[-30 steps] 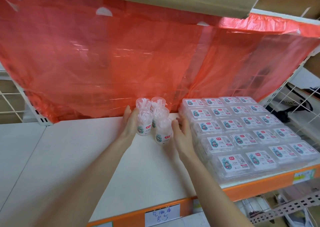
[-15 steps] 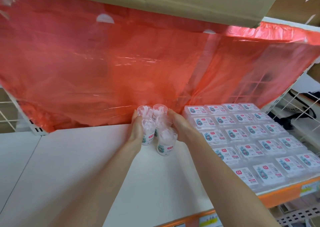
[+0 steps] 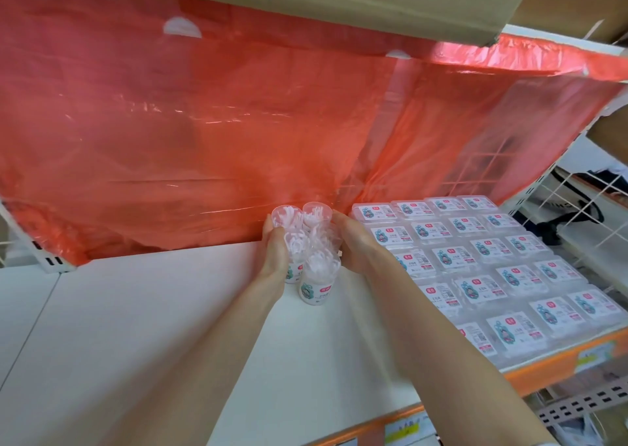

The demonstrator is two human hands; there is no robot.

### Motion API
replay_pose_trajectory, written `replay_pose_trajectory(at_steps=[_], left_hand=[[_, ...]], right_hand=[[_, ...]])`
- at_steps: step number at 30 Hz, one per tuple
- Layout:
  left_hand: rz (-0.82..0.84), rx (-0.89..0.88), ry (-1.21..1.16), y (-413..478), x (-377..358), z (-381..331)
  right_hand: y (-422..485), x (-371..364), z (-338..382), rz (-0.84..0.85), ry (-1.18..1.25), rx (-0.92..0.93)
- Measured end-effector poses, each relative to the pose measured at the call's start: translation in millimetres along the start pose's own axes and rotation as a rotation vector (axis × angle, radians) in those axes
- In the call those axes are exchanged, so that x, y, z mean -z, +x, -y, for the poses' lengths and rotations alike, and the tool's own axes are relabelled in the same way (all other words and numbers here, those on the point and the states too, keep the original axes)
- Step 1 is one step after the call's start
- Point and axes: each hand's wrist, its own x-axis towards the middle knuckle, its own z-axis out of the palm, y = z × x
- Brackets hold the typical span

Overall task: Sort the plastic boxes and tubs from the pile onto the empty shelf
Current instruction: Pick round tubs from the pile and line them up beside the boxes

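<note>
Several clear tubs (image 3: 317,277) are standing bunched together on the white shelf (image 3: 136,326) at the middle of the frame, near its back edge. The left hand (image 3: 276,253) is curling round the bunch's left side and the right hand (image 3: 356,245) round its right, gripping the tubs between them. Flat boxes (image 3: 482,252) are filling the shelf's right part, just beside the right hand. A red plastic sheet (image 3: 204,123) is hanging behind.

The head camera looks forward and down, close over the white shelf (image 3: 142,326).
</note>
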Motion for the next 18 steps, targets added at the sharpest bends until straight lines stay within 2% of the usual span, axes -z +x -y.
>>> replay_pose_trajectory(at_steps=[11, 18], left_hand=[[0.035, 0.003, 0.016, 9.7, -2.3, 8.8], [0.061, 0.063, 0.036, 6.9, 0.5, 8.3]], right_hand=[[-8.7, 1.3, 3.2, -0.051, 0.025, -0.001], [-14.7, 0.9, 3.7, -0.031, -0.037, 0.067]])
